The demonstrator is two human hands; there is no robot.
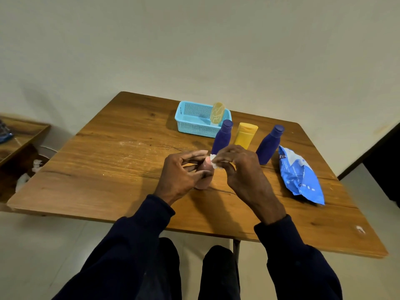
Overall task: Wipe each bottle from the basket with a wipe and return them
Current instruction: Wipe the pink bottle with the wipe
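A small pink bottle (204, 179) stands on the wooden table (108, 165) in front of me. My left hand (180, 175) grips it with curled fingers. My right hand (240, 169) pinches a white wipe (214, 162) against the bottle's top. Behind my hands stand two dark blue bottles (223, 137) (269, 145) and a yellow bottle (245, 135). A light blue basket (192, 124) sits at the back with a pale yellow bottle (217, 113) leaning inside it.
A blue pack of wipes (299, 176) lies on the table at the right. A low wooden shelf (19, 135) stands to the left, with white crumpled pieces (28, 174) on the floor beneath it. A wall runs behind the table.
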